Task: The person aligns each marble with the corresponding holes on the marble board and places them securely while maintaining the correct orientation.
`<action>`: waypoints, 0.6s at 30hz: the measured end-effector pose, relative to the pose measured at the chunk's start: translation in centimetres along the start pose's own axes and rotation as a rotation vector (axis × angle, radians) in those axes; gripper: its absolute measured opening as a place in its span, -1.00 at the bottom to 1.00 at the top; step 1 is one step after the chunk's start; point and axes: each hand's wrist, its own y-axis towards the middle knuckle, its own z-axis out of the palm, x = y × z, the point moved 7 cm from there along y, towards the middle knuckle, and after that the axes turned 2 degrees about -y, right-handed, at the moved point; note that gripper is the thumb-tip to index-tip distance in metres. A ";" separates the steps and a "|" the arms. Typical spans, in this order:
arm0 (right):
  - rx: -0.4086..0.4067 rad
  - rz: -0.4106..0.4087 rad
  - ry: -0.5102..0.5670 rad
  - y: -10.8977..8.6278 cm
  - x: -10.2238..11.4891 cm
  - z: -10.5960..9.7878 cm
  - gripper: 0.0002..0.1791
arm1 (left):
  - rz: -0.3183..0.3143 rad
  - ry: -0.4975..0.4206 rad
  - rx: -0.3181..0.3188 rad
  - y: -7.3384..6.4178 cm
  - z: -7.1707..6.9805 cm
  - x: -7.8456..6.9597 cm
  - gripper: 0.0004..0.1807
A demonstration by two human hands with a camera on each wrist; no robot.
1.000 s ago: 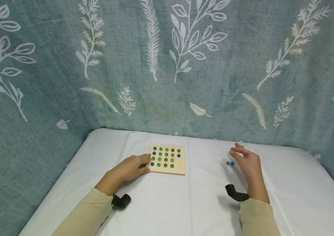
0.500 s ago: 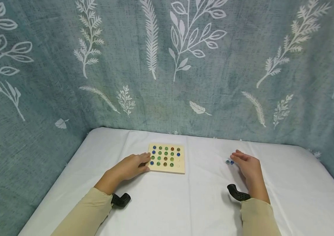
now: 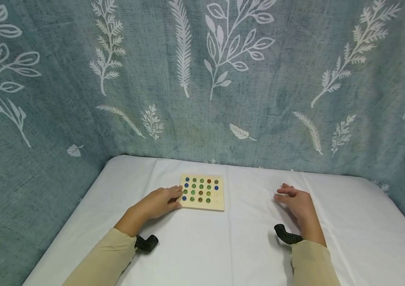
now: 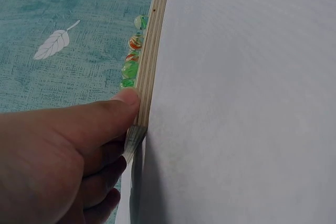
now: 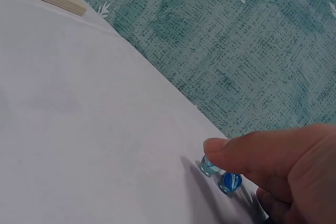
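Note:
A light wooden marble board [image 3: 220, 205] lies left of centre in the head view, set with rows of glass marbles, mostly green, blue and amber. Two bare hollows show in its right column. My left hand [image 3: 158, 203] holds the board's near left corner; in the left wrist view the thumb [image 4: 123, 103] presses its layered front edge and the fingers curl at its side. To the right, my right hand [image 3: 300, 205] hovers low over a light blue marble [image 5: 209, 169] and a dark blue marble [image 5: 230, 182]. Its thumb overlaps the light blue one; contact is unclear.
A white cloth [image 3: 202, 246] covers the table. Behind it hangs a teal curtain [image 3: 195, 127] with white leaf prints, and more of it runs along the left side. Black wrist devices [image 3: 146, 243] sit at both sleeves.
My right hand has come down and slightly left over the two loose marbles, now hidden in the head view. Its thumb and fingers have spread apart. The left hand and board stay put.

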 end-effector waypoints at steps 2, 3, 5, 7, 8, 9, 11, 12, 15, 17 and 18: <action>0.000 -0.010 -0.024 0.0 0.1 0.1 -0.41 | 0.000 0.001 -0.002 0.0 0.0 0.1 -0.37; 0.001 -0.013 -0.037 0.0 0.2 0.2 -0.42 | 0.000 -0.001 -0.005 0.0 0.0 0.1 -0.37; 0.000 -0.015 -0.063 0.1 0.2 0.2 -0.44 | 0.001 -0.002 -0.008 -0.1 0.0 0.1 -0.37; -0.005 -0.020 -0.100 0.1 0.2 0.3 -0.47 | -0.001 0.000 -0.009 -0.1 0.0 0.1 -0.36; -0.008 -0.022 -0.115 0.2 0.1 0.3 -0.48 | -0.002 0.001 -0.008 -0.1 0.0 0.1 -0.36; -0.011 -0.026 -0.135 0.3 0.2 0.3 -0.50 | -0.002 0.001 -0.007 -0.1 0.0 0.1 -0.36; -0.021 -0.032 -0.178 0.4 0.2 0.3 -0.54 | -0.003 0.006 -0.006 -0.1 0.0 0.1 -0.36; -0.025 -0.035 -0.197 0.4 0.2 0.4 -0.55 | -0.004 0.010 -0.004 -0.1 0.0 0.1 -0.36; -0.032 -0.044 -0.235 0.5 0.3 0.4 -0.57 | -0.007 0.015 -0.005 0.0 0.1 0.2 -0.36; -0.032 -0.047 -0.252 0.6 0.3 0.4 -0.57 | -0.009 0.012 -0.005 0.0 0.0 0.2 -0.35; -0.031 -0.051 -0.261 0.6 0.3 0.4 -0.57 | -0.009 0.011 -0.004 0.0 0.0 0.1 -0.35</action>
